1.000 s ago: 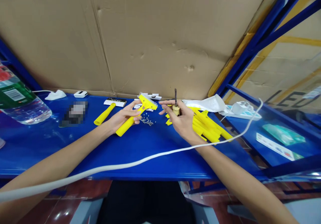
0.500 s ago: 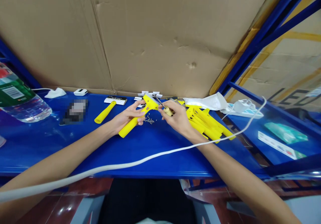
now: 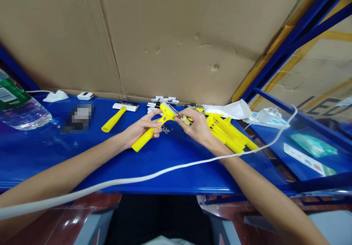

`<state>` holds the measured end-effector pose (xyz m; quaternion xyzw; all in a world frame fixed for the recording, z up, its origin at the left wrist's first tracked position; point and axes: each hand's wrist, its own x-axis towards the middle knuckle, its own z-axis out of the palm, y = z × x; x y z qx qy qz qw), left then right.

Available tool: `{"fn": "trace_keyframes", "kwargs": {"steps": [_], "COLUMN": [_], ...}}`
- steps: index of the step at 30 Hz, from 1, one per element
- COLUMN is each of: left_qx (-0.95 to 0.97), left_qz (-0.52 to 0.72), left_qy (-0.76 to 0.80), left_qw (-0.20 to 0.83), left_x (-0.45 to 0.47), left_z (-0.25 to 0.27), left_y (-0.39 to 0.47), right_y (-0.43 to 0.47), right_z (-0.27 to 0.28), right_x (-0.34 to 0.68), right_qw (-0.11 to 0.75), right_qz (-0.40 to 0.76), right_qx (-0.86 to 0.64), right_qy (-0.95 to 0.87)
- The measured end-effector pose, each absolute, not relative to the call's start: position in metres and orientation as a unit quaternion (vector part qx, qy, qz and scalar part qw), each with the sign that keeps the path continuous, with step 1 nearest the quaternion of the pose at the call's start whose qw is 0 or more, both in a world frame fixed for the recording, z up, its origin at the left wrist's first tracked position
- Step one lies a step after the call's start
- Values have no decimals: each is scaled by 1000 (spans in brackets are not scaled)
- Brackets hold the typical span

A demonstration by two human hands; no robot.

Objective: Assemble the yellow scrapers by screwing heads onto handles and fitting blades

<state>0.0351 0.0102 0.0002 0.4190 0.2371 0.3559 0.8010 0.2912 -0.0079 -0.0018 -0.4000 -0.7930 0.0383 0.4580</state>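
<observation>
Hands meet over the middle of the blue table point(image 3: 170, 164). Left hand point(image 3: 141, 127) grips a yellow scraper point(image 3: 154, 129) by its handle, head tilted up to the right. Right hand point(image 3: 196, 127) is closed on a small screwdriver point(image 3: 181, 117), its tip touching the scraper's head. Loose screws point(image 3: 166, 130) lie just beneath. More yellow scrapers point(image 3: 228, 133) are piled beside the right wrist; a white cable point(image 3: 137, 181) crosses both forearms.

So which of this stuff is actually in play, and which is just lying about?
In play: left hand gripping yellow scraper; right hand holding screwdriver; small screws; pile of yellow scrapers.

Lying about: spare yellow handle; water bottle; white cable; power strip.
</observation>
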Motion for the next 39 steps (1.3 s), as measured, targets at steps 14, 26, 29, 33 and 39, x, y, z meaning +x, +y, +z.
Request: {"fn": "trace_keyframes", "kwargs": {"steps": [14,26,29,33,39], "left_qx": [417,421,421,423,422], "left_qz": [346,345,338,327,312], "left_qy": [239,244,234,227,239], "left_qw": [805,802,809,814,817], "left_x": [36,38,37,37,37], "left_z": [4,5,3,2,5], "left_y": [5,3,5,5,1], "right_y": [-11,-10,-9,-9,-11], "right_z": [7,7,7,10,14], "right_x": [291,292,293,293,292], "right_qw": [453,453,446,438,422], "right_qz": [259,322,359,416,489], "right_qx": [-464,-474,-482,-493,-501], "right_qy": [-716,-683,-663,-626,-575]}}
